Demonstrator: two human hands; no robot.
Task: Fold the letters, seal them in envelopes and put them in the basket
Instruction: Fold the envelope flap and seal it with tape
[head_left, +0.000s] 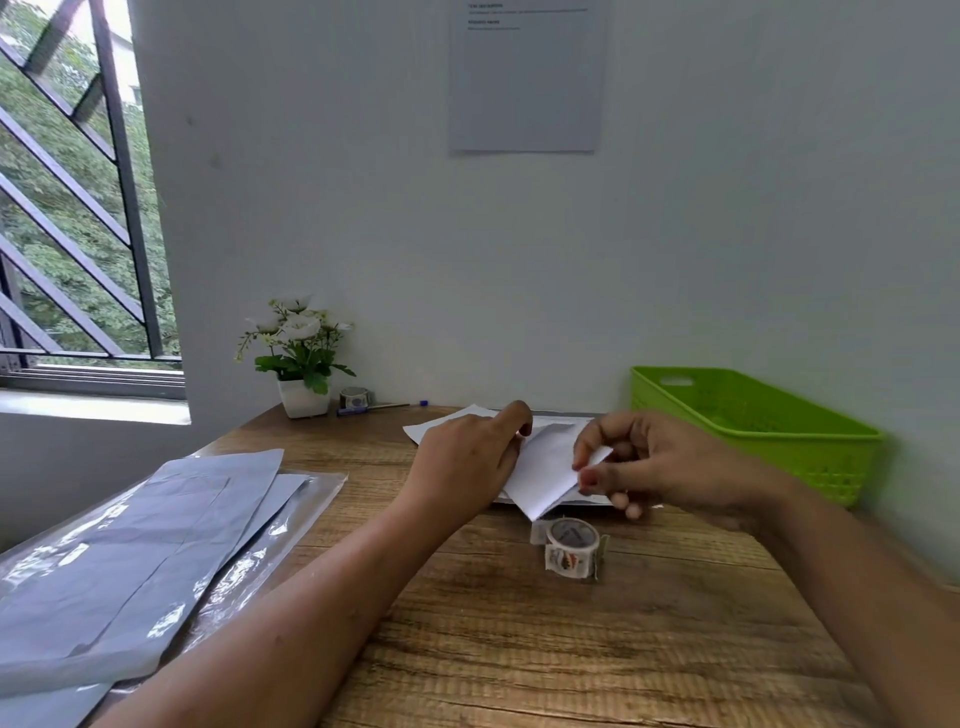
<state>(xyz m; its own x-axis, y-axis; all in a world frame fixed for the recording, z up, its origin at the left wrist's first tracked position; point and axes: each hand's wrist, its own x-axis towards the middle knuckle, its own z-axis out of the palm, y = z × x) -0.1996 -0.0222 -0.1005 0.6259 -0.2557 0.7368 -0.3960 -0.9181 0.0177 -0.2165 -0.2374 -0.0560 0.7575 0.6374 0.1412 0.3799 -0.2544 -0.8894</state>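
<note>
1. Just left of the green basket (753, 441), above the wooden counter (519, 649), a white folded letter (545, 467) is held tilted between two bare hands, clear of the surface.
2. The left grip (462, 462) is closed on the letter's edge farther from the basket, fingers curled over the top of the sheet. The right grip (670, 467) pinches the edge nearer the basket between thumb and fingertips. Neither grip is apart or holds anything else.
3. By its look the letter is thin office paper: nearly weightless, limp across any unfolded span and quick to take a lasting crease. It is best held where the hands hold it now, at opposite edges close to the fold, where doubled layers give some stiffness. A hard squeeze mid-sheet would probably wrinkle it.
4. Loose white sheets (447, 423) lie flat under the hands, left of the basket and just beside it. A sticker roll (571, 545), presumably for sealing, stands left of the basket and nearer the person, just below the letter's lower corner.
5. Grey plastic envelopes (140, 545) lie overlapped on a clear sleeve, well apart from the basket at the opposite side of the counter. Their glossy film suggests they are slippery and floppy, so each mouth will likely need one hand to hold it wide while the other slides the letter in.
6. How much the basket holds cannot be told from this angle.
</note>
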